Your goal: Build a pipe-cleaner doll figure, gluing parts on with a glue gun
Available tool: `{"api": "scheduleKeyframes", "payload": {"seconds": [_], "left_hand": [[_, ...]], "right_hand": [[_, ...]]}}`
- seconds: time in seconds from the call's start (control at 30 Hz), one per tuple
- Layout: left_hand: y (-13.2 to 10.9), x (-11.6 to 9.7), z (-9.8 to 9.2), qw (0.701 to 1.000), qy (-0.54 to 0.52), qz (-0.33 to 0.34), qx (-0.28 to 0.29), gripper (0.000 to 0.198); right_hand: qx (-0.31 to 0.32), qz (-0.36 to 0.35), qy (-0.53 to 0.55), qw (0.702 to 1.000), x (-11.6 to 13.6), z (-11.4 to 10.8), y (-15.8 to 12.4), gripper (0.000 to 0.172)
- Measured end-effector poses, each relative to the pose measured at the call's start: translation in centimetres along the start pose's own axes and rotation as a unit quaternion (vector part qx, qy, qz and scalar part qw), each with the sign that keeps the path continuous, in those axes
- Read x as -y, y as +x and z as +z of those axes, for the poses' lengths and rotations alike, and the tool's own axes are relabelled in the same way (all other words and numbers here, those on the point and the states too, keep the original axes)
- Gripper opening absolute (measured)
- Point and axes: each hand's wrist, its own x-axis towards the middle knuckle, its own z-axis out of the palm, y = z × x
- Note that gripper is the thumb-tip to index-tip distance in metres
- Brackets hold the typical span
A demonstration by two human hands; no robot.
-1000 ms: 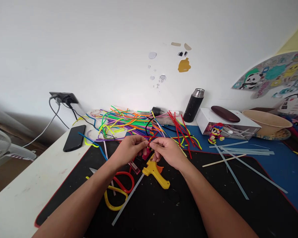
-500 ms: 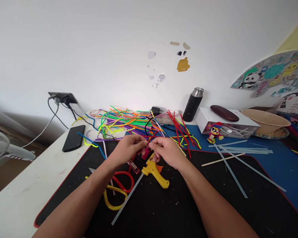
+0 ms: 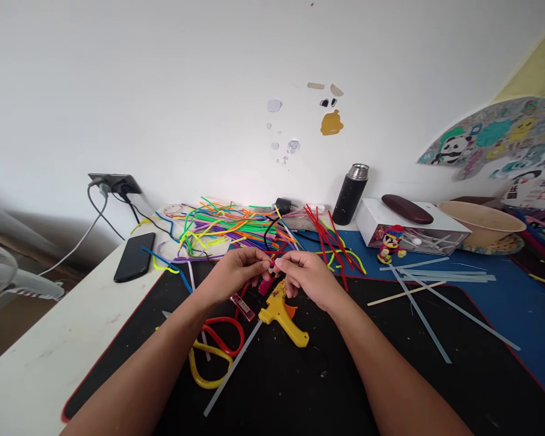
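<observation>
My left hand (image 3: 241,270) and my right hand (image 3: 303,274) meet over the black mat, fingertips pinched round a tiny reddish piece (image 3: 273,264) whose shape is too small to make out. Just below them lies a yellow glue gun (image 3: 286,318) with a clear glue stick (image 3: 234,368) at its rear. A dark red box (image 3: 243,307) rests beside the gun. Scissors with red and yellow handles (image 3: 229,336) are partly covered by my left forearm. Behind my hands spreads a pile of colourful pipe cleaners (image 3: 231,227).
A phone (image 3: 135,257) lies at the left. Behind stand a black flask (image 3: 350,195) and a white box (image 3: 372,224) with a dark case (image 3: 407,209) on top. Near it are a small colourful figure (image 3: 391,243), glue sticks (image 3: 454,277) and a beige bowl (image 3: 481,223).
The view has shifted slightly. Both hands remain together at the same spot, with small finger movements around the tiny piece.
</observation>
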Motion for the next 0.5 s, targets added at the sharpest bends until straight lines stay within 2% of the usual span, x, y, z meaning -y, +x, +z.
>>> {"api": "scheduleKeyframes", "payload": {"seconds": [0.3, 0.5], "left_hand": [[-0.28, -0.23, 0.12, 0.999, 0.033, 0.026, 0.001, 0.037], [-0.37, -0.49, 0.33, 0.998, 0.044, 0.016, -0.049, 0.04]], "right_hand": [[0.0, 0.004, 0.042, 0.999, 0.12, 0.22, -0.05, 0.037], [-0.007, -0.008, 0.057, 0.998, -0.11, 0.07, 0.17, 0.041]]}}
